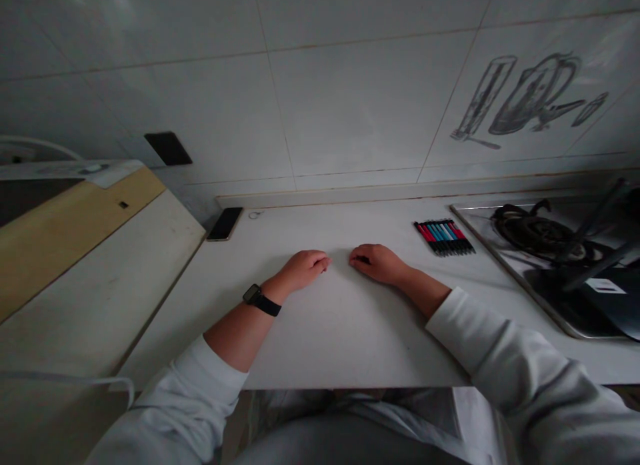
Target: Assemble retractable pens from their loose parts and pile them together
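My left hand [303, 268] rests on the white countertop [320, 331], fingers curled under, with nothing visible in it. A black watch sits on that wrist. My right hand [377, 261] lies a short gap to its right, also curled loosely with fingertips on the counter and nothing seen in it. A row of several pens [444, 237], red and blue with black tips, lies side by side on the counter to the right of my right hand, untouched.
A dark phone [225, 223] lies at the counter's back left by the wall. A gas stove [555, 251] with a burner fills the right side. A lower white and wooden surface [75, 251] stands at the left. Tiled wall behind.
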A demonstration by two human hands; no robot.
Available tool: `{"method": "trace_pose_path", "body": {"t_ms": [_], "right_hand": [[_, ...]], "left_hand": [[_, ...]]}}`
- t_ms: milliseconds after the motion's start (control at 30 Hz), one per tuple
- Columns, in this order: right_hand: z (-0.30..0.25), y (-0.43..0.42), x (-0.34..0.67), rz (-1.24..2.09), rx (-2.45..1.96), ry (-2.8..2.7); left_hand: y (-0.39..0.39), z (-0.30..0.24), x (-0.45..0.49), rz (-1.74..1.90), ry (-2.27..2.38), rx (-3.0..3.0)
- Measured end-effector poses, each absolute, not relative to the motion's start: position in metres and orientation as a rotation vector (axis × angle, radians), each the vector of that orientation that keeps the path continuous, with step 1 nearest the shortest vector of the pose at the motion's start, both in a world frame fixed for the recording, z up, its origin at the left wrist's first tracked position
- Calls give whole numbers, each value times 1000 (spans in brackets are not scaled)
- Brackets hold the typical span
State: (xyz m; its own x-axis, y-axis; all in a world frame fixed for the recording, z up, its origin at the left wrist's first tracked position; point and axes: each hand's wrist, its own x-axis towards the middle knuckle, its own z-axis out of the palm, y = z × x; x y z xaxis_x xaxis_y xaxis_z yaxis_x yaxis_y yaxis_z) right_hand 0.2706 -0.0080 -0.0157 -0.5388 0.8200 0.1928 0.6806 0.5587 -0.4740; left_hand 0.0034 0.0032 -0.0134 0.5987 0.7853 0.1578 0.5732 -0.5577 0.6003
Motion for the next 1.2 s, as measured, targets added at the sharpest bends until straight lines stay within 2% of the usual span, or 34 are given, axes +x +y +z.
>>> {"method": "trace_pose_path", "body": {"t_ms": [333,500,667,800,867,967,1067,1200], "right_hand": [[-17,-9,271,482,-1221,-2395],[-12,-6,272,514,-1237,-2361],[16,20,274,357,-1330,-2280],[44,59,268,177,-1547,-2240],[53,78,261,244,-1636,-2147],[57,97,252,567,-1725,-1804],[53,105,247,755,-1736,-1608],[55,113,257,884,-1708,-1387]], "left_hand": [[2,-16,1,574,1085,2294],[-4,-11,5,698,1119,2237],[-24,18,24,876,1085,2214],[-57,56,65,933,840,2300],[-76,71,90,894,732,2324],[-98,79,123,868,728,2324],[-107,75,140,837,788,2334],[-113,64,140,682,590,2400]]}}
